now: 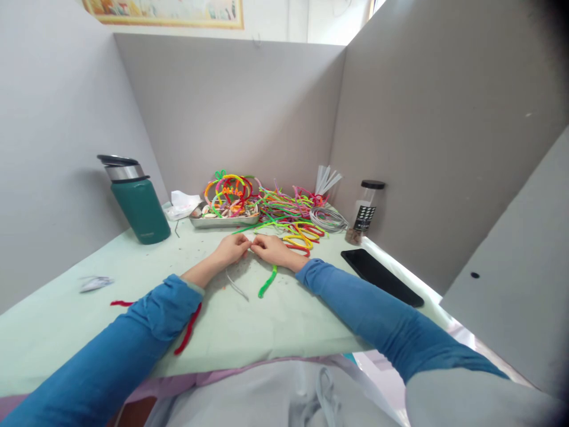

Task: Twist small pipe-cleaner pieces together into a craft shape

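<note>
A fuzzy green pipe cleaner (268, 282) is being pinched by closed left hand (232, 248) and right hand (271, 249), its length trailing toward the person, nearer the right.

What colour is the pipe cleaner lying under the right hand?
Bright green pipe cleaner, below the right hand; head view.

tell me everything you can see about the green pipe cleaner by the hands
The green pipe cleaner is a fuzzy, bright green strand, gently curved, lying flat on the pale green table. Its upper end runs up under the right hand; its lower end lies free toward the person. Whether the fingers grip it cannot be told.
</note>
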Available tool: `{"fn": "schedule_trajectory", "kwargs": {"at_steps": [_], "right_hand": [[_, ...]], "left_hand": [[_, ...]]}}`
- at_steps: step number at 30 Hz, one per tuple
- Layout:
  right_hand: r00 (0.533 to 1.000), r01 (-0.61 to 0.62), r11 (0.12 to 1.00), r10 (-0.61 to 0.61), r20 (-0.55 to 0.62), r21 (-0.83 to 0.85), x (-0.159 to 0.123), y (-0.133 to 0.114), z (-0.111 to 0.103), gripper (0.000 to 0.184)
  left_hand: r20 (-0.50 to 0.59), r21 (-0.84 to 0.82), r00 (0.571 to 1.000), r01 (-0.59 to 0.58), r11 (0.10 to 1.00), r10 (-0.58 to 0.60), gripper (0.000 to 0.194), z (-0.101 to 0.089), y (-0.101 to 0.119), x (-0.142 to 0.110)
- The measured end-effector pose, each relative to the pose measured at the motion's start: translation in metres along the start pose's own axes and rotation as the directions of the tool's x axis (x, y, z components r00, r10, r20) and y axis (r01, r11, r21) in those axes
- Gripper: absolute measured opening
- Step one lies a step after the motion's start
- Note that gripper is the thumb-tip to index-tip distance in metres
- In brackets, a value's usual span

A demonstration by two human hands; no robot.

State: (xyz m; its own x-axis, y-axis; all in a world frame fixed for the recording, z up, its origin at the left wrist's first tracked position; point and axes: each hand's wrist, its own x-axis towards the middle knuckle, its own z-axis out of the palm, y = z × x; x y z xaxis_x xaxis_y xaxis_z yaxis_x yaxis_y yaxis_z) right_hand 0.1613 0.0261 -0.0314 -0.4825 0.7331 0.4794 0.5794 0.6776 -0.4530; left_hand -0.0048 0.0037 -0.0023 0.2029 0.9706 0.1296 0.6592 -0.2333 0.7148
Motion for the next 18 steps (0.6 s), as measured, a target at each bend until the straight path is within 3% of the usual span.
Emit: {"fn": "schedule_trajectory", "kwargs": {"at_steps": [18], "right_hand": [[1.0, 0.002, 1.0, -0.002, 0.01, 0.031, -0.0014, -0.0023, -0.0028, 0.016]], "left_hand": [[0.033, 0.0, 0.999, 0.006, 1.0, -0.006, 0.018, 0.0, 0.0015, 0.0]]}}
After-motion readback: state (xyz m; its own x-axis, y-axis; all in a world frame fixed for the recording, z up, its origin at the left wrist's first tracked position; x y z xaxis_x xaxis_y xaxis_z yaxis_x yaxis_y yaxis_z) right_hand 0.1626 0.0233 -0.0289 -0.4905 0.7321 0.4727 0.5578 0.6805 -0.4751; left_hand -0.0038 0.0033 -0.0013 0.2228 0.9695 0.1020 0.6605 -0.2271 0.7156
